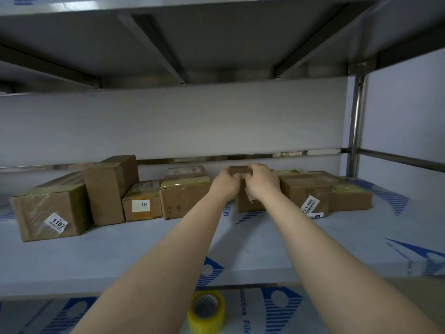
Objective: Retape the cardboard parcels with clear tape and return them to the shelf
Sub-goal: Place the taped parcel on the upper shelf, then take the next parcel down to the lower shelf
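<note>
while above shelf (101,256), small parcel (238,170) between left grip (225,183), right grip (263,180)

Row of parcels (183,198) blocks the rear of the shelf (120,256). In front of the row: bare surface. Above it: open height to upper shelf (216,44). Right of it: steel post (356,121).

Left hand (226,183), right hand (264,181) around small parcel (238,169) on shelf (144,249)

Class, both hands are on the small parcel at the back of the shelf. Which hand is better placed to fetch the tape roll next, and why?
Left, probably. The tape roll lies below, beside the left forearm, farther from the right. The right hand grips the small parcel and could hold it alone.
</note>
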